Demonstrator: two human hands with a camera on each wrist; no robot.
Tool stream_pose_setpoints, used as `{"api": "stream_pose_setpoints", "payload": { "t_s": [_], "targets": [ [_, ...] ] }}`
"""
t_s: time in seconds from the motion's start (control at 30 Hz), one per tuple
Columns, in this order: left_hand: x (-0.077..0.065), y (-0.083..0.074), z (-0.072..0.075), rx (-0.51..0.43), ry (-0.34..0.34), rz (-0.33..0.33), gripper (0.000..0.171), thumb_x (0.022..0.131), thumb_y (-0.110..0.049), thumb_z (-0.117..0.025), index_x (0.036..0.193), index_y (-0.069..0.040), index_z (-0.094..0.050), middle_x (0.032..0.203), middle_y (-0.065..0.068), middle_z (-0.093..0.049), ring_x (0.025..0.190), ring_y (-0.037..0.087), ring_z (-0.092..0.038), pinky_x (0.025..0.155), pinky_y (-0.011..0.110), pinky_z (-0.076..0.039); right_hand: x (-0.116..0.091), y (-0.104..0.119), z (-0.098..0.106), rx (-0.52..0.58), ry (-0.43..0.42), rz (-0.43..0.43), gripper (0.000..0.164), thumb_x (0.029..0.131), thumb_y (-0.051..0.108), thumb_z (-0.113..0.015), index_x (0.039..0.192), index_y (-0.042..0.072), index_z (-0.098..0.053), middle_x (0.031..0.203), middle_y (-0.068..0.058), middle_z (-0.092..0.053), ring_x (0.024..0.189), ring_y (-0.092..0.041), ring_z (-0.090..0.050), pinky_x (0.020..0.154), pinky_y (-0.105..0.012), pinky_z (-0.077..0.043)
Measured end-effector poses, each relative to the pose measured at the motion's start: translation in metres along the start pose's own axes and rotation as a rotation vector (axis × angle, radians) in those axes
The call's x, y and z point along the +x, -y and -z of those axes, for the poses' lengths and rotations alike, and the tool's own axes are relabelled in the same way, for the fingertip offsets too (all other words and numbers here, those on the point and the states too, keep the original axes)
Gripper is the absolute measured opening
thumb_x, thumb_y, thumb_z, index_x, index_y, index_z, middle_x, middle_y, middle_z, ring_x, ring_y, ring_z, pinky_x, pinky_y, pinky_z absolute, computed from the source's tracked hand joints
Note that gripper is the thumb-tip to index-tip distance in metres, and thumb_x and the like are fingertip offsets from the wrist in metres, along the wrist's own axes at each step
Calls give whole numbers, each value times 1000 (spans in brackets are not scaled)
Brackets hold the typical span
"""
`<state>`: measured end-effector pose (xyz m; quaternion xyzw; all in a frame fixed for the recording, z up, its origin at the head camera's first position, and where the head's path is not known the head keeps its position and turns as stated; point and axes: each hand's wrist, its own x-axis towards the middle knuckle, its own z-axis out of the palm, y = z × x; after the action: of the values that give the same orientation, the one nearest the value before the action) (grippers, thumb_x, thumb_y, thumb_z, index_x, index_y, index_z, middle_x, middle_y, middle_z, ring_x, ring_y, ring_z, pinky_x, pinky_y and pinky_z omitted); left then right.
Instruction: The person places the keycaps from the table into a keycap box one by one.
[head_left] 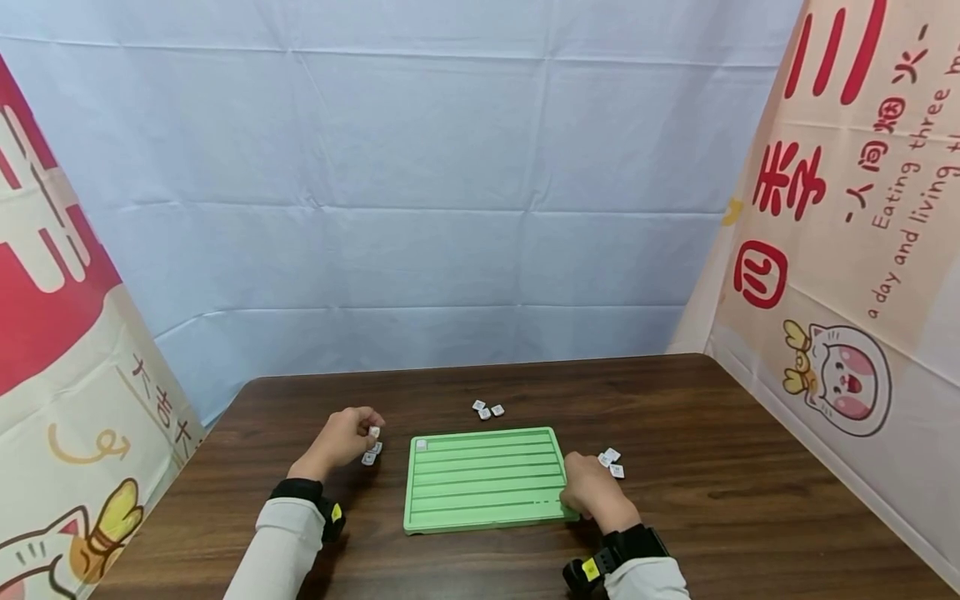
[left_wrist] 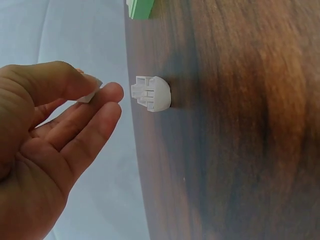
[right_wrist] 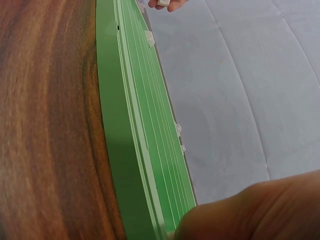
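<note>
In the head view my left hand (head_left: 347, 437) is left of the green ridged board (head_left: 487, 482), above two small white tiles (head_left: 368, 458) on the table. Between its thumb and fingers it pinches another small white tile (left_wrist: 89, 95). The left wrist view shows this tile off the table, beside white keycap-like pieces (left_wrist: 152, 94). My right hand (head_left: 596, 490) grips the board's right edge near the lower corner; its fingertips are mostly hidden. One white tile (head_left: 422, 445) sits in the board's upper left corner.
Several white tiles lie in groups on the brown table (head_left: 705, 467): one group (head_left: 485, 413) behind the board, another (head_left: 616, 472) right of my right hand. A pale blue cloth (head_left: 420, 208) hangs behind the table, with printed cloths at both sides.
</note>
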<state>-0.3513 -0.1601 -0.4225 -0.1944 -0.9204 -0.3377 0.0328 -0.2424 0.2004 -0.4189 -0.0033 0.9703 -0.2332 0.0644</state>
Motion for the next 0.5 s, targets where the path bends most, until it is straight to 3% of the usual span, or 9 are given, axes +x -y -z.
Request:
{"api": "stream_pose_setpoints", "payload": {
  "t_s": [0.23,0.5],
  "targets": [
    [-1,0,-2,-43,46,20,23,85,11,-55,100,-1,-67,94,13,-62,74,17,-56,59,32,-47,0,0,0,-1,-4,-8,13,79,-12,-54,78,0,-52,57,-9,-42,43,-15,-36,42,-27,-28],
    [2,1,-5,-54,26,22,19,81,9,-64,97,-1,-67,82,6,-60,71,15,-56,61,32,-49,0,0,-1,9,3,-7,14,79,-13,-54,77,1,-51,56,-7,-40,43,-15,-33,43,-28,-26]
  ]
}}
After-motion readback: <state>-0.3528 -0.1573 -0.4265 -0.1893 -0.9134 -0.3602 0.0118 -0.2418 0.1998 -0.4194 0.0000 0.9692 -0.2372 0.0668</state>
